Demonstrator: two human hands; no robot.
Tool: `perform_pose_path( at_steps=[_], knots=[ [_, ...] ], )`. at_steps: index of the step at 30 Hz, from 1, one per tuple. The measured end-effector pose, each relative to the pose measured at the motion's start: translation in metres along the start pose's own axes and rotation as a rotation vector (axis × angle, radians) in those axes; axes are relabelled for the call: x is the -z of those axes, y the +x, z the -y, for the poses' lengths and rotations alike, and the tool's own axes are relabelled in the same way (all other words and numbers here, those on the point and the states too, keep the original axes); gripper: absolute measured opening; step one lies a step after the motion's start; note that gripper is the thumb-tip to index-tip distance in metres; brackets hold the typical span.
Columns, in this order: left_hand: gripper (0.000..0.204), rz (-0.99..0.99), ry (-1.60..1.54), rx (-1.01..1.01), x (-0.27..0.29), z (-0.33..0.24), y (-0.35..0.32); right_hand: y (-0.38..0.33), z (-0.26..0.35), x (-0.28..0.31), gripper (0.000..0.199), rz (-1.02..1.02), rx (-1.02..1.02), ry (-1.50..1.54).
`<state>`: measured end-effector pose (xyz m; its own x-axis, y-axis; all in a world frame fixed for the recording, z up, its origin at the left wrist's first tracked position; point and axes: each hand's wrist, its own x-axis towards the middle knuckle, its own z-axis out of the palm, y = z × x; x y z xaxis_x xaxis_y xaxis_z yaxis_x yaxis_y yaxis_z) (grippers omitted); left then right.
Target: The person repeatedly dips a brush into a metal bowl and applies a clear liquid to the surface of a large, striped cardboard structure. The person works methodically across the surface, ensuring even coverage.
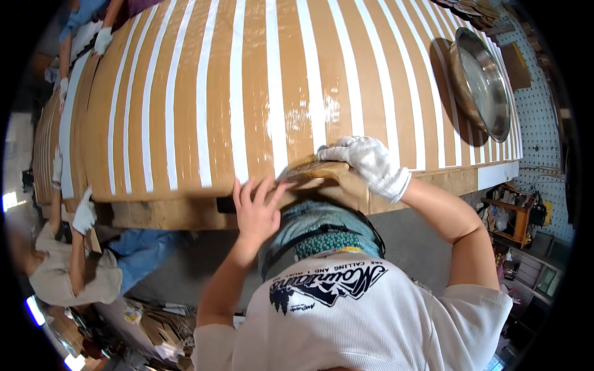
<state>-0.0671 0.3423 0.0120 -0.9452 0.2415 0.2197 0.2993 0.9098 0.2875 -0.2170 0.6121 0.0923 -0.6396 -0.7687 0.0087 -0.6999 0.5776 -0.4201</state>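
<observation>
My right hand (368, 166), in a white knit glove, is closed over a brown, glossy curled piece (320, 170) at the near table edge; I cannot tell whether it is tape or cardboard. My bare left hand (257, 207) has its fingers spread and rests them near the edge, just left of that piece. Before me the tabletop is covered with a brown sheet (216, 105) crossed by many white stripes, shiny in the middle. Under its near edge runs a wooden table side (158, 213).
A large steel basin (486, 86) stands on the table's right part. At left, a person (80, 260) wearing white gloves is at the near edge; other gloved hands (103, 41) lie at the far left corner. Shelves (513, 213) stand at the right, beside a perforated board (544, 136).
</observation>
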Motion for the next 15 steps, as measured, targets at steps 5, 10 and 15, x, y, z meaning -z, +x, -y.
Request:
perform_pose_path(
  at_steps=[5,10,15],
  knots=[
    [0.065,0.000,0.058,-0.046,-0.001,0.006,0.003,0.096,-0.064,0.056,0.033,-0.116,-0.374,0.084],
    [0.043,-0.011,0.105,-0.027,-0.001,0.008,0.010,0.223,-0.167,0.092,0.043,-0.215,-0.421,-0.101],
    [0.036,0.067,0.192,-0.038,0.000,0.015,-0.001,0.344,-0.267,0.114,0.049,-0.267,-0.421,-0.223]
  ],
)
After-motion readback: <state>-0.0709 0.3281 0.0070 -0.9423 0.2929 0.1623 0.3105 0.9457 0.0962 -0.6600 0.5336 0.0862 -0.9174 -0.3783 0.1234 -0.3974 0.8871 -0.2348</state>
